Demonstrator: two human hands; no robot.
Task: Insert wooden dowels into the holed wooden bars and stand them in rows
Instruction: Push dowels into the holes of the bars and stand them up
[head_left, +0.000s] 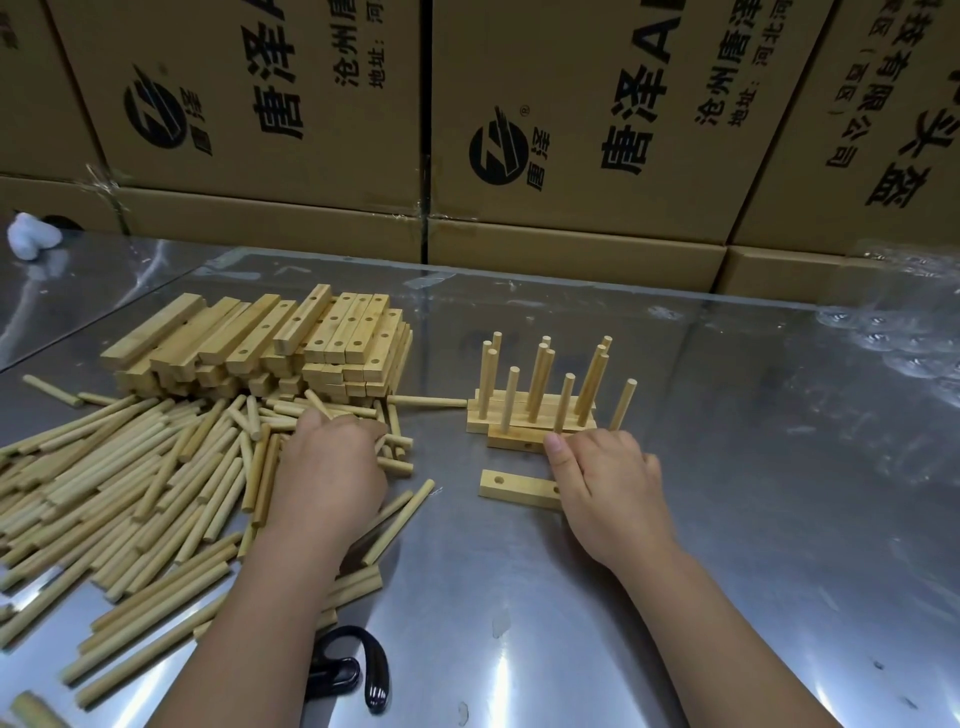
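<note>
A loose heap of wooden dowels (130, 483) covers the left of the metal table (753, 519). Behind it lies a stack of holed wooden bars (291, 338). My left hand (332, 467) rests palm-down on the heap's right edge, fingers curled among the dowels; what it grips is hidden. Right of centre stand several finished bars with upright dowels (540, 395) packed in rows. My right hand (608, 478) lies at the front bar of that group (514, 439), thumb against it, and covers the right end of a single holed bar (514, 488) lying flat.
Cardboard boxes (571, 130) with printed lettering wall off the back of the table. Black scissors (353, 670) lie near the front edge between my forearms. Crumpled clear plastic (898, 332) sits at the right, a white wad (31, 236) at the far left.
</note>
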